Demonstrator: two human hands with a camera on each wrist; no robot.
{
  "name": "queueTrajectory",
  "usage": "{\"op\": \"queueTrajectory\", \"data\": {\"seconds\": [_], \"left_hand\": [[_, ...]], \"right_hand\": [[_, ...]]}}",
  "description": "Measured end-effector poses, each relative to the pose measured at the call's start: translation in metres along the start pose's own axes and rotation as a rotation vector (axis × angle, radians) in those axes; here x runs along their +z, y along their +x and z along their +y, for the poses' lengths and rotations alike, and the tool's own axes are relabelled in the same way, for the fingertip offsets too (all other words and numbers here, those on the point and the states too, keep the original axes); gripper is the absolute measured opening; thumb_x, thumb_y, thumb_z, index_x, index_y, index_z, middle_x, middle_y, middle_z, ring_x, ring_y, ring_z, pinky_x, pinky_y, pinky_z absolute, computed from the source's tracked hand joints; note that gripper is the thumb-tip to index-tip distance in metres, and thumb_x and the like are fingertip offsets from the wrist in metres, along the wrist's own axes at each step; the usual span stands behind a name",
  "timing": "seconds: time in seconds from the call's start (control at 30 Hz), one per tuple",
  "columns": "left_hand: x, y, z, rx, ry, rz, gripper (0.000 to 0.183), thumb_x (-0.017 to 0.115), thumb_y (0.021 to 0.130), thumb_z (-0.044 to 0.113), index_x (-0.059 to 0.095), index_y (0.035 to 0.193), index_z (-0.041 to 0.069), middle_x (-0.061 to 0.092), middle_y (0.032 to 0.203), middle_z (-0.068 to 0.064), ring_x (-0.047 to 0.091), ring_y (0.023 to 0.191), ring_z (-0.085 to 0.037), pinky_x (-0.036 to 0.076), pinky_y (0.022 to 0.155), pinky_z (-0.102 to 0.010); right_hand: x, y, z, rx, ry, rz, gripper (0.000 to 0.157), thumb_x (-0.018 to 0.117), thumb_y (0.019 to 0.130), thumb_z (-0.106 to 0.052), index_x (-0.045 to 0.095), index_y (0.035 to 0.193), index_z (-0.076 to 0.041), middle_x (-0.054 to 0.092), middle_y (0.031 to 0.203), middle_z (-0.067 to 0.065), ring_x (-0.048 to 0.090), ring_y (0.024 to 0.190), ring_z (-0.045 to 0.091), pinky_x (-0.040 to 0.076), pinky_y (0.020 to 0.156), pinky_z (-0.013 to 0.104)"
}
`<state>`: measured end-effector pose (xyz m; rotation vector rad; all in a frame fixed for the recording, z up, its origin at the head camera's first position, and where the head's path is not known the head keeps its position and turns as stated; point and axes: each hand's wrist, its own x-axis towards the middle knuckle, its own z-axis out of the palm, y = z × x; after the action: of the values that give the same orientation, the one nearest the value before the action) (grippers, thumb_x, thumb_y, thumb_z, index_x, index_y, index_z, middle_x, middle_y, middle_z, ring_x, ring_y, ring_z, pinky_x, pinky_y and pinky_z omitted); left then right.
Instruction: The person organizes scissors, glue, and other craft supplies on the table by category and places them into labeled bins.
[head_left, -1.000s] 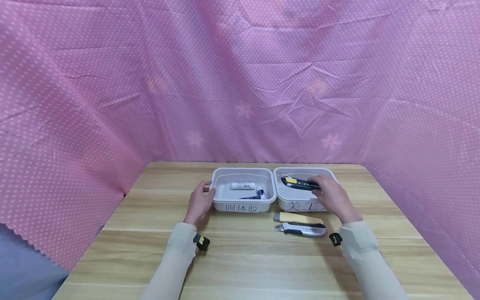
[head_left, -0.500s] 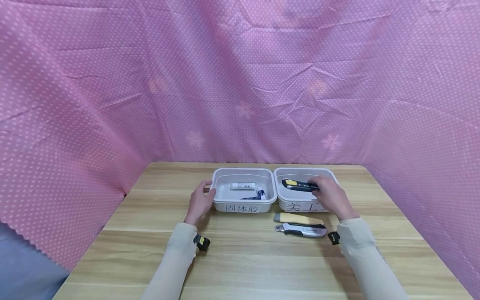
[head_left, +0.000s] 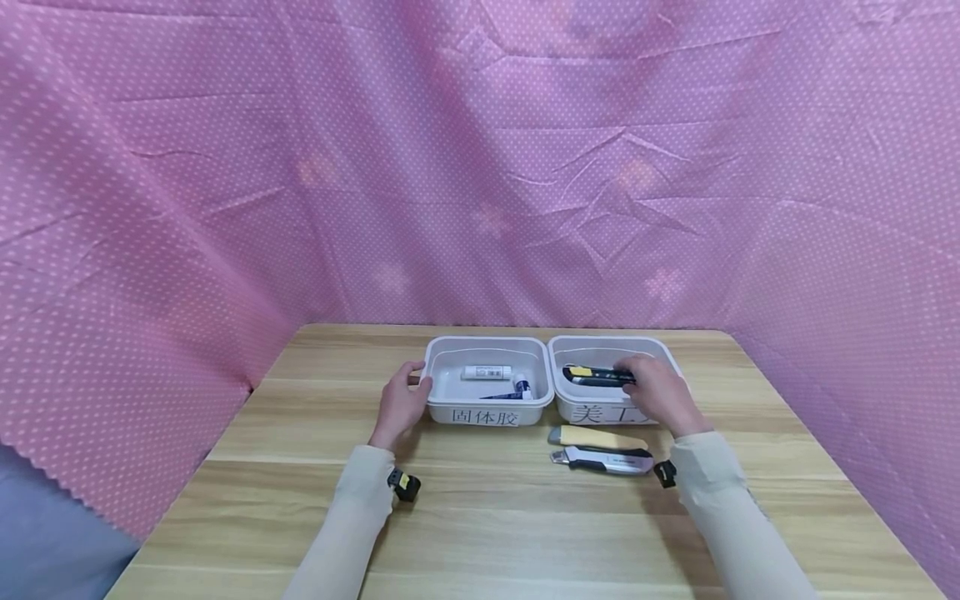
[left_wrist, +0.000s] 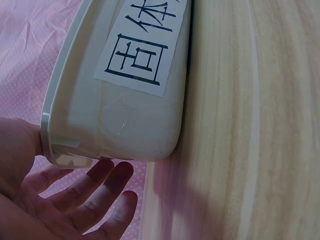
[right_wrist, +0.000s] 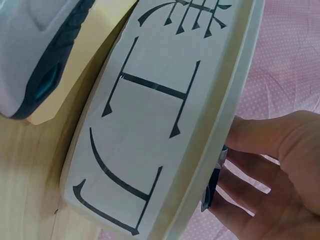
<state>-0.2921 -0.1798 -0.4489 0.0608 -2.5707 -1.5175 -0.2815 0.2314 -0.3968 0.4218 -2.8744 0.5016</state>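
My right hand [head_left: 660,393] reaches into the right white box [head_left: 564,408] and holds a black-and-yellow utility knife [head_left: 596,377] by one end, low inside the rim. Only a dark bit of that knife [right_wrist: 212,185] shows past the rim in the right wrist view. At the outer left side of the left white box [head_left: 457,401] is my left hand [head_left: 401,404]. Its thumb touches the rim and its relaxed fingers lie along the wall. Inside the left box are a white glue stick [head_left: 487,372] and a blue-and-white tube-like item [head_left: 522,386].
In front of the right box, a yellow utility knife [head_left: 600,437] and a grey-and-black one [head_left: 609,460] lie side by side on the wooden table [head_left: 495,525]. Both boxes carry printed labels and stand together. A pink dotted curtain [head_left: 480,208] hangs behind and around.
The black-and-yellow knife has sunk slightly and levelled inside the right box, with the right hand moving along. My left hand stays put.
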Motion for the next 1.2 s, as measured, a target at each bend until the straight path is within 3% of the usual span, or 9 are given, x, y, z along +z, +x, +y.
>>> {"op": "queueTrajectory", "data": {"seconds": [0.63, 0.87, 1.2], "left_hand": [[-0.0004, -0.0004, 0.0018, -0.023, 0.000, -0.014, 0.045, 0.055, 0.104, 0.023, 0.050, 0.147, 0.009, 0.059, 0.136, -0.026, 0.063, 0.119, -0.039, 0.057, 0.096, -0.049], [0.0000, -0.0005, 0.0017, -0.019, 0.000, -0.008, 0.045, 0.055, 0.104, 0.022, 0.051, 0.146, 0.009, 0.060, 0.136, -0.026, 0.064, 0.118, -0.039, 0.058, 0.096, -0.048], [-0.0006, 0.0001, 0.0016, -0.012, -0.005, -0.001, 0.044, 0.056, 0.103, 0.021, 0.052, 0.145, 0.008, 0.060, 0.135, -0.027, 0.064, 0.118, -0.040, 0.057, 0.096, -0.050]], "right_hand": [[0.0019, 0.0020, -0.0009, -0.025, -0.034, 0.005, 0.034, 0.072, 0.083, 0.008, 0.071, 0.117, 0.004, 0.069, 0.120, 0.025, 0.063, 0.116, 0.044, 0.049, 0.102, 0.060], [0.0010, 0.0024, 0.0004, 0.034, 0.022, 0.015, 0.031, 0.064, 0.087, 0.012, 0.073, 0.115, 0.002, 0.070, 0.120, 0.023, 0.063, 0.116, 0.044, 0.051, 0.100, 0.060], [-0.0006, 0.0016, -0.0004, 0.061, 0.038, 0.029, 0.030, 0.065, 0.088, 0.013, 0.072, 0.115, 0.003, 0.070, 0.119, 0.024, 0.064, 0.113, 0.044, 0.054, 0.095, 0.060]]}}
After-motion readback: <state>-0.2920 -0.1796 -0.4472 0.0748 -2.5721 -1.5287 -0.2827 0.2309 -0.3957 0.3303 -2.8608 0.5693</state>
